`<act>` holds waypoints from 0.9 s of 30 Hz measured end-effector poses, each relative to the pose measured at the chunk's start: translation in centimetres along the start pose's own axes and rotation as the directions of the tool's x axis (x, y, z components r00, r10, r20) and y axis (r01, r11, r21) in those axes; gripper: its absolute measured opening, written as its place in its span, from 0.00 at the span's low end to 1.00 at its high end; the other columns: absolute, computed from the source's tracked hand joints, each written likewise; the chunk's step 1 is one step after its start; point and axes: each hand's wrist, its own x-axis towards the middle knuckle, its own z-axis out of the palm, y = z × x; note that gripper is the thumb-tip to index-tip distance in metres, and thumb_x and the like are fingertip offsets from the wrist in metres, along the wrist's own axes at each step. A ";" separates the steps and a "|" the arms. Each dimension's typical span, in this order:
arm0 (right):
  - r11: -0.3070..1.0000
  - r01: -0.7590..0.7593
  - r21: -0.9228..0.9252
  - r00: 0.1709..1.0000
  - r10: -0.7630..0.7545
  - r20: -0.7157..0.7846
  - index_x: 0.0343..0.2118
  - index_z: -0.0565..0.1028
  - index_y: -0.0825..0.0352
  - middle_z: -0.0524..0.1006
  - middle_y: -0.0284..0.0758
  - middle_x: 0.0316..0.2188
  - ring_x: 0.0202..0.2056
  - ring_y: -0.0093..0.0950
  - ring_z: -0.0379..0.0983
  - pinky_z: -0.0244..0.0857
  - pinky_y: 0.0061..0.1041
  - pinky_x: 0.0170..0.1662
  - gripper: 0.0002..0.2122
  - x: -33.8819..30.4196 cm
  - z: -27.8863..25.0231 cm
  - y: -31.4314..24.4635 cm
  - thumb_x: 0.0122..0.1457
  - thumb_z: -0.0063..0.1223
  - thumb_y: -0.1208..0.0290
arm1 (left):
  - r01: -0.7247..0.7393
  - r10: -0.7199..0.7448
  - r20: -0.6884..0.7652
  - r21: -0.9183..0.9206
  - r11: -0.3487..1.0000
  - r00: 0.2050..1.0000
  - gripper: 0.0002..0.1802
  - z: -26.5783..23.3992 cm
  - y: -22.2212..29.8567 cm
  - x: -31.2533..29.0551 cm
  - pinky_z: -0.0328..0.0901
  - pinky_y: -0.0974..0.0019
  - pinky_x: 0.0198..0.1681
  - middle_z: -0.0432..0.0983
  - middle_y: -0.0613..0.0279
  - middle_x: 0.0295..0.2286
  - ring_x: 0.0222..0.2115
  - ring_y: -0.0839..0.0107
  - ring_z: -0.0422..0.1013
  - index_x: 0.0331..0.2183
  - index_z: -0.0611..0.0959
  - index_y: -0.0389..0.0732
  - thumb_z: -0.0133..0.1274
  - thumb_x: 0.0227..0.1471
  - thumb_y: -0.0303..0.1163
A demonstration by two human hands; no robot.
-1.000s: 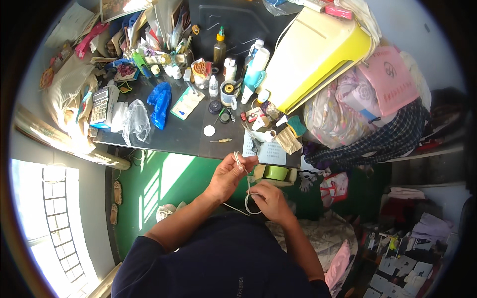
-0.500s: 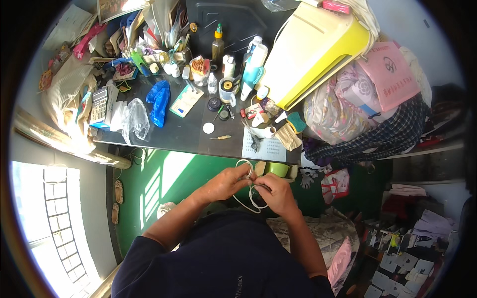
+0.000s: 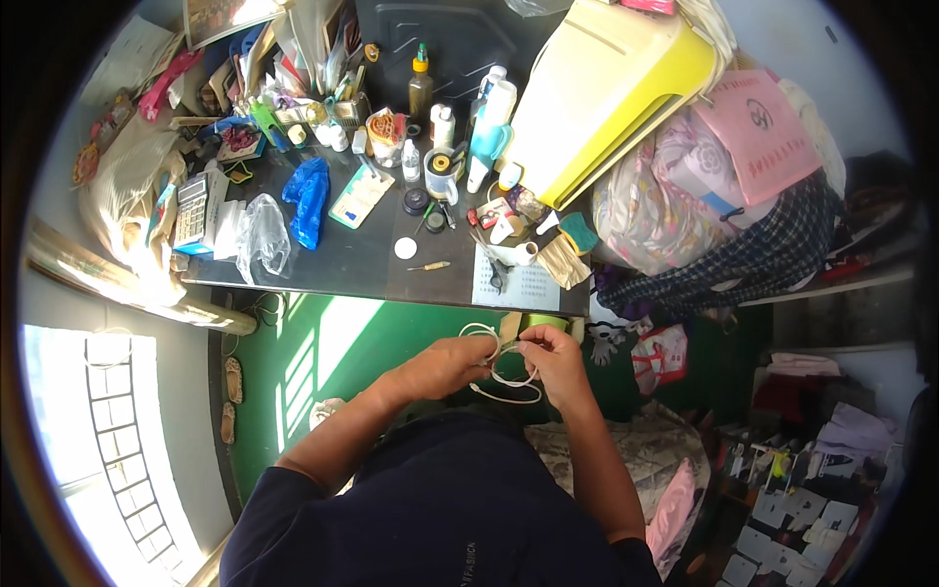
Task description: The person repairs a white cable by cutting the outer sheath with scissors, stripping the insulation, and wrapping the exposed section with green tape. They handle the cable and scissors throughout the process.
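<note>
In front of my body, below the desk's front edge, I hold a thin white cable gathered in loose loops. My left hand is closed around one side of the loops, its fingertips partly hidden. A little to the right, my right hand pinches the cable between thumb and fingers. One loop stands up above the left hand, and other turns hang below and between both hands. A green container shows just beyond the right hand, under the desk edge.
The dark desk carries bottles, a blue plastic bag, a clear bag, a calculator, scissors and a screwdriver. A large yellow-and-cream case and bundled fabric stand at right. Sunlit green floor lies left.
My right hand has shifted slightly right and up, its fingers now pinching higher on the cable. The hanging loops have swung right and spread wider. The left hand stays nearly in place.
</note>
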 end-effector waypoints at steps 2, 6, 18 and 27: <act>0.995 -0.007 0.097 1.000 0.008 -0.009 0.42 0.77 0.70 0.76 0.28 0.27 0.28 0.17 0.74 0.67 0.16 0.30 0.06 0.0 -0.1 0.3 0.63 0.57 0.77 | 0.007 -0.008 0.009 0.052 0.999 1.000 0.10 0.3 0.1 0.0 0.67 0.52 0.40 0.76 0.49 0.34 0.37 0.45 0.74 0.38 0.73 0.39 0.58 0.57 0.27; 0.974 0.089 0.209 0.995 -0.095 0.019 0.44 0.77 0.70 0.77 0.30 0.34 0.38 0.22 0.78 0.72 0.20 0.38 0.08 -0.7 0.3 0.0 0.63 0.57 0.77 | 0.082 -0.086 -0.091 -0.047 0.996 0.992 0.08 1.7 -0.7 -0.2 0.68 0.58 0.36 0.76 0.53 0.30 0.31 0.58 0.75 0.40 0.76 0.38 0.55 0.58 0.27; 0.881 0.412 -0.232 0.911 -0.391 0.133 0.48 0.77 0.73 0.78 0.32 0.41 0.38 0.19 0.76 0.71 0.18 0.42 0.12 -1.7 -1.3 0.3 0.62 0.61 0.79 | 0.237 -0.275 0.036 -0.619 0.748 0.961 0.04 2.1 -2.1 0.1 0.66 0.72 0.39 0.75 0.68 0.30 0.33 0.78 0.70 0.38 0.79 0.37 0.51 0.61 0.26; 0.983 0.172 -0.058 0.980 -0.165 0.109 0.38 0.79 0.69 0.78 0.25 0.29 0.31 0.13 0.70 0.63 0.15 0.34 0.05 -1.4 -1.5 0.8 0.60 0.62 0.79 | 0.316 -0.276 0.187 -0.763 0.563 0.943 0.04 1.6 -1.6 -0.3 0.64 0.74 0.40 0.74 0.70 0.30 0.33 0.80 0.69 0.39 0.79 0.40 0.52 0.63 0.28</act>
